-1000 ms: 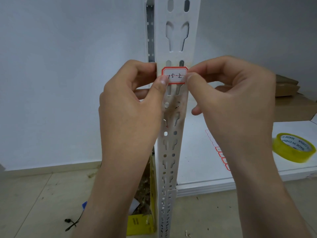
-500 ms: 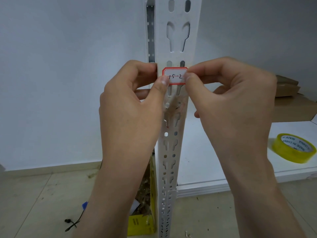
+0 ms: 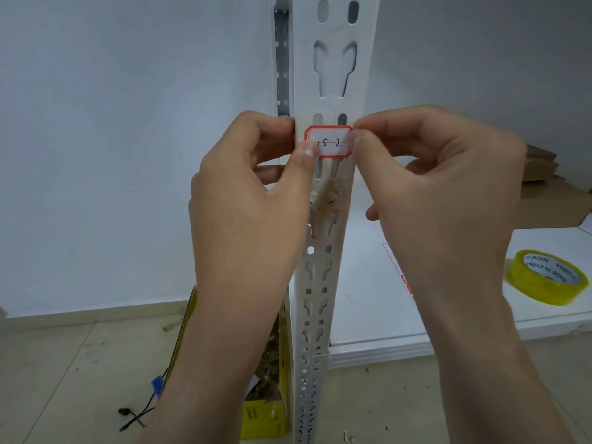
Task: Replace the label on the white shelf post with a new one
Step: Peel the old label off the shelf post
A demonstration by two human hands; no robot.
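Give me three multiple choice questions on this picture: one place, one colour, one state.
1. Where does the tape roll lie? A) on the floor B) on the white shelf board, right of the post C) in a box
2. The label's border colour? A) red B) blue C) green
3. What is the left hand doing? A) hanging idle B) lifting the tape C) thumb pressing the label's left end
Answers: B, the roll rests on the board; A, a red rim frames the handwriting; C, its thumb covers that end.
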